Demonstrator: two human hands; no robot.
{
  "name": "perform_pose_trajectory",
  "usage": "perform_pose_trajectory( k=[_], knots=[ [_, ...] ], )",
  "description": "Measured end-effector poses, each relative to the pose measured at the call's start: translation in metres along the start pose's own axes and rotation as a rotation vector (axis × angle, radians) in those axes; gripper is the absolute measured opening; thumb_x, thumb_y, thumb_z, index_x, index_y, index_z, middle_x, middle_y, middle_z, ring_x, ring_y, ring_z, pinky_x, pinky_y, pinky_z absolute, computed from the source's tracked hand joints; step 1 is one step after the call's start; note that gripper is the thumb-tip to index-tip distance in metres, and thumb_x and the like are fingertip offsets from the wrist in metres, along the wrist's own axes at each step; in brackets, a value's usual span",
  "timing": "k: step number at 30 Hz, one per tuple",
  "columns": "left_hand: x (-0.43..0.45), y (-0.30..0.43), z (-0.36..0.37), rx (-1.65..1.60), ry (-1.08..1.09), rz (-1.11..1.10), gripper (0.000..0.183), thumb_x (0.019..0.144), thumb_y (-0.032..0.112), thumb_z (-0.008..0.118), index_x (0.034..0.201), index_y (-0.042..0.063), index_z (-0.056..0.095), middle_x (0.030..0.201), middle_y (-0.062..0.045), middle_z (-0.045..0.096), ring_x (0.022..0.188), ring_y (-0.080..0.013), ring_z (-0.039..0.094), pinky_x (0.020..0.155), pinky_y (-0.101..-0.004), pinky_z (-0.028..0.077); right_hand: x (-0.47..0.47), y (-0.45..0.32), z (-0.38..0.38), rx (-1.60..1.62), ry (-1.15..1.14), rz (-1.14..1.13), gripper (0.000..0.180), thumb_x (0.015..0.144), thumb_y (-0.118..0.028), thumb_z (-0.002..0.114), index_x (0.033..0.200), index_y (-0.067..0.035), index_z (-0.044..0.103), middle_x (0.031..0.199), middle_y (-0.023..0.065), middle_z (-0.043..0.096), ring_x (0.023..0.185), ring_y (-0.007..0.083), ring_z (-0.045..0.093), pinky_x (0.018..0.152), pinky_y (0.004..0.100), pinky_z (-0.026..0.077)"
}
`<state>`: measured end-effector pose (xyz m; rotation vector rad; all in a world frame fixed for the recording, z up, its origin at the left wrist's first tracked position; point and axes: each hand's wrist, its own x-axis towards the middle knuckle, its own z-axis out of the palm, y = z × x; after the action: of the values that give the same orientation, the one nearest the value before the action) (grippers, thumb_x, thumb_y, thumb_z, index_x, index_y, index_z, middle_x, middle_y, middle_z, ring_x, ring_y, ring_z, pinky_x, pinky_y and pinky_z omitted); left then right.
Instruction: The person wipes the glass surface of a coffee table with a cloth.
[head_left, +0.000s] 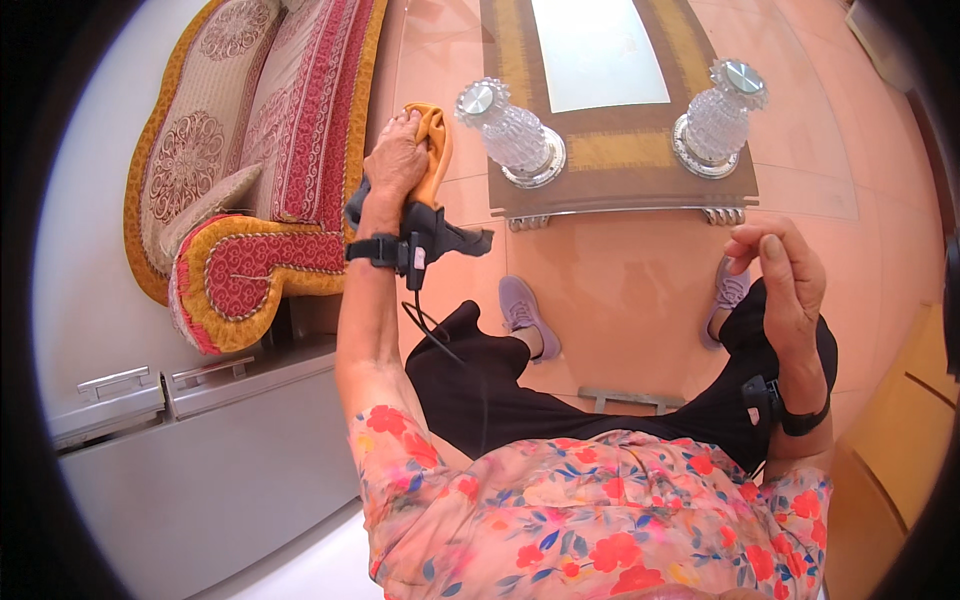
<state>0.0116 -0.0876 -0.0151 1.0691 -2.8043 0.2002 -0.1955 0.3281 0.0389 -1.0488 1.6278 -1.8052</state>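
My left hand (396, 159) grips an orange cloth (435, 169), with a dark grey cloth (442, 231) hanging beneath it near the wrist. It is between the sofa and the coffee table. My right hand (791, 281) is raised above my right knee, its fingers bent and apart, with nothing seen in it. Two ribbed clear-glass pieces with silvery round tops and bases, a left one (517, 139) and a right one (712, 127), stand on the near part of the coffee table (622, 180). Both wrists wear black straps with small devices.
A red and gold patterned sofa (304, 259) stands at the left. Below it is a grey cabinet or appliance (225, 465) with metal handles. Yellow-brown wooden furniture (900, 427) is at the lower right. Pink tiles (622, 300) cover the floor, and a black cable hangs from my left wrist.
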Motion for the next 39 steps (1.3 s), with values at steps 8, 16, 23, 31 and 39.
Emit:
perform_pose_trajectory(
  k=[8, 16, 23, 31, 39],
  knots=[
    [0.020, 0.120, -0.024, -0.005, -0.066, 0.092, 0.042, 0.089, 0.027, 0.042, 0.126, 0.009, 0.051, 0.131, -0.013, 0.050, 0.121, -0.0292, 0.047, 0.099, -0.0399, 0.039, -0.014, -0.011, 0.005, -0.212, -0.309, 0.015, 0.014, 0.089, -0.010, 0.050, 0.094, -0.002, 0.061, 0.076, 0.0103, 0.057, 0.067, 0.0181, 0.056, 0.061, 0.0279, 0.046],
    [0.052, 0.324, -0.023, -0.212, 0.143, 0.660, 0.033, 0.088, 0.035, 0.049, 0.111, 0.013, 0.058, 0.120, -0.009, 0.057, 0.108, -0.0277, 0.056, 0.087, -0.0386, 0.047, -0.027, -0.009, -0.015, 0.179, -1.260, -0.164, 0.027, 0.091, -0.030, 0.051, 0.091, -0.004, 0.059, 0.077, 0.0129, 0.061, 0.072, 0.0332, 0.059, 0.060, 0.0393, 0.045],
    [0.112, 0.427, -0.026, -0.250, 0.063, 0.722, 0.026, 0.084, 0.027, 0.054, 0.104, 0.012, 0.060, 0.111, -0.008, 0.060, 0.103, -0.0265, 0.058, 0.085, -0.0398, 0.047, -0.036, -0.006, -0.025, 0.109, -1.187, -0.208, 0.031, 0.089, -0.032, 0.052, 0.080, -0.003, 0.059, 0.068, 0.0140, 0.060, 0.068, 0.0345, 0.058, 0.057, 0.0422, 0.043],
    [0.063, 0.501, -0.037, -0.341, 0.145, 1.148, 0.025, 0.083, 0.034, 0.057, 0.100, 0.018, 0.064, 0.106, 0.002, 0.062, 0.104, -0.0186, 0.057, 0.078, -0.0365, 0.050, -0.036, -0.006, -0.021, 0.020, -1.306, -0.093, 0.033, 0.084, -0.030, 0.051, 0.076, 0.000, 0.062, 0.067, 0.0152, 0.060, 0.069, 0.0331, 0.059, 0.062, 0.0424, 0.045],
    [-0.016, 0.384, -0.047, -0.366, 0.223, 1.085, 0.034, 0.076, 0.020, 0.062, 0.110, 0.013, 0.061, 0.123, -0.004, 0.055, 0.115, -0.0204, 0.051, 0.085, -0.0373, 0.044, -0.027, -0.004, -0.010, -0.086, -1.261, -0.086, 0.028, 0.086, -0.030, 0.053, 0.084, -0.003, 0.062, 0.076, 0.0140, 0.063, 0.075, 0.0334, 0.060, 0.063, 0.0411, 0.046]
  ],
)
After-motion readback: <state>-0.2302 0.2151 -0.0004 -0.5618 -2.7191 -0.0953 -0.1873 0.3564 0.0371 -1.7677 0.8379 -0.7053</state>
